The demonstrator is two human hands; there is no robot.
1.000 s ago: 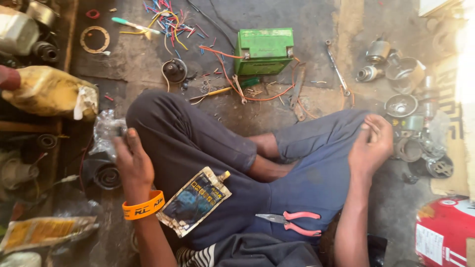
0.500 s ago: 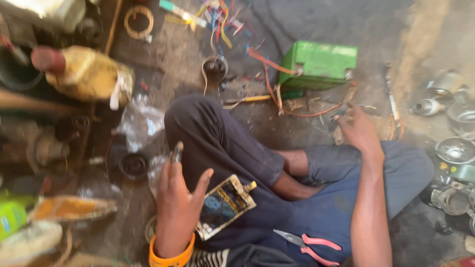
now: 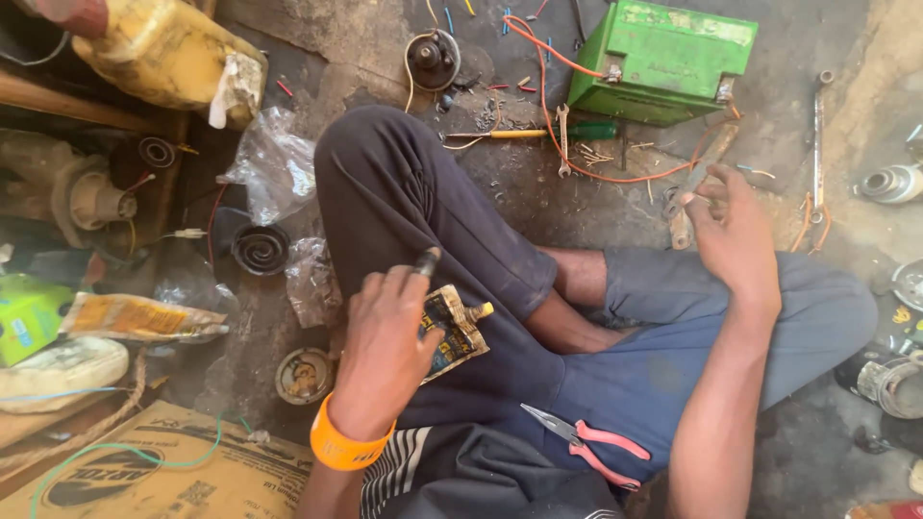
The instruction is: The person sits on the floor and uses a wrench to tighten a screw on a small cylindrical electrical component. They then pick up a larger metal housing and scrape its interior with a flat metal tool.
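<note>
My left hand (image 3: 385,336), with an orange wristband, hovers over my lap and pinches a small dark cap-like piece (image 3: 429,259) between its fingers. Just under it a crumpled glue pouch (image 3: 460,332) with a yellow nozzle lies on my thigh. My right hand (image 3: 735,240) reaches past my knee to the floor. Its thumb and fingertips close on a worn wooden-handled tool (image 3: 685,216) lying among orange wires (image 3: 615,176). Pink-handled pliers (image 3: 588,442) rest on my lap between my arms.
A green battery box (image 3: 663,58) stands ahead, with a yellow and green screwdriver (image 3: 529,133) before it. A long spanner (image 3: 819,130) lies to the right. On the left are a yellow jerrycan (image 3: 163,58), plastic bags (image 3: 274,163), a coiled round part (image 3: 260,248) and cardboard (image 3: 144,471).
My left hand has come in from the bags on the left to over the glue pouch. My right hand has left my knee and reached forward to the tool on the floor.
</note>
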